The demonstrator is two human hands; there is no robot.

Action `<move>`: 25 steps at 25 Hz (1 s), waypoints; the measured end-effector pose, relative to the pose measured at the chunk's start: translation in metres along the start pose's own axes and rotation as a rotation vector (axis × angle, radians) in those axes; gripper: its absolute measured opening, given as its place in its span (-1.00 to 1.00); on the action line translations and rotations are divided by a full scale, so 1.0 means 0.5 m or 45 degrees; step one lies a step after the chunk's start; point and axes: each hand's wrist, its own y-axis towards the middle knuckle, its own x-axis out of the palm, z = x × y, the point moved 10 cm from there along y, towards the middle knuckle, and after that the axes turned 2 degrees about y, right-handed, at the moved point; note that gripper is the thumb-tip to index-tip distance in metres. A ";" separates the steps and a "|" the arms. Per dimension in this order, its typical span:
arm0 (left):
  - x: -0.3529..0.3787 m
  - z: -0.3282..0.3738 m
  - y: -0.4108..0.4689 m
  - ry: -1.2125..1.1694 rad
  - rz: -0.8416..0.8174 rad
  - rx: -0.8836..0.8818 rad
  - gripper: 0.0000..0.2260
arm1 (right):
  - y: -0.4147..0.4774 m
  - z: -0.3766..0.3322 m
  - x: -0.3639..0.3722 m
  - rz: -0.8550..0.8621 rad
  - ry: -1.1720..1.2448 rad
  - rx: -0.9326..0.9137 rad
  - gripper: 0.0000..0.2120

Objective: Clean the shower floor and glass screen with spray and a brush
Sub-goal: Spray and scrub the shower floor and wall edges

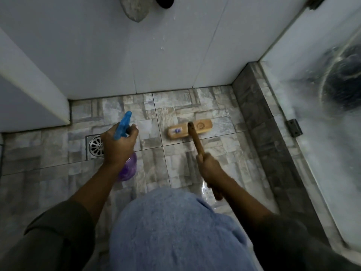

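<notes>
My left hand grips a spray bottle with a blue trigger head and a purple body, its nozzle pointing at the far wall. My right hand grips the wooden handle of a brush. The brush's wooden head lies flat on the grey stone-pattern shower floor, near the back wall. The glass screen runs along the right side and is streaked with white foam or water.
A round metal floor drain sits under my left hand. White tiled walls close the back and left. A dark stone kerb carries the glass, with a metal hinge on it. Blue cloth covers my lap.
</notes>
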 end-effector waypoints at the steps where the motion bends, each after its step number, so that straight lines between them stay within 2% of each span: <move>1: -0.002 -0.008 0.005 0.006 0.013 -0.015 -0.78 | -0.048 0.042 0.015 -0.036 -0.033 0.005 -0.63; 3: 0.002 -0.005 0.003 0.027 0.008 -0.004 -0.77 | -0.105 0.099 0.040 -0.122 -0.063 0.028 -0.63; 4: 0.013 0.004 0.003 0.034 -0.011 0.004 -0.79 | -0.086 0.093 0.036 -0.095 -0.058 -0.001 -0.64; 9: 0.068 0.024 0.000 -0.007 -0.195 -0.016 -0.81 | 0.064 -0.034 -0.008 0.083 0.007 -0.096 -0.65; 12: 0.049 0.004 0.005 -0.023 -0.121 -0.117 -0.82 | -0.027 0.048 0.011 -0.023 -0.124 -0.129 -0.63; 15: 0.031 0.013 0.010 -0.026 -0.058 -0.037 -0.87 | -0.100 0.133 -0.022 -0.096 -0.223 -0.018 -0.59; 19: 0.045 0.019 0.009 0.000 -0.103 0.005 -0.86 | 0.062 0.038 -0.122 0.063 -0.070 0.069 -0.50; 21: 0.050 0.026 -0.001 0.007 -0.125 -0.003 -0.85 | 0.079 0.024 -0.142 0.113 0.026 0.104 -0.52; 25: 0.047 0.029 -0.007 0.022 -0.121 -0.021 -0.84 | -0.083 0.134 -0.102 -0.050 -0.096 0.196 -0.53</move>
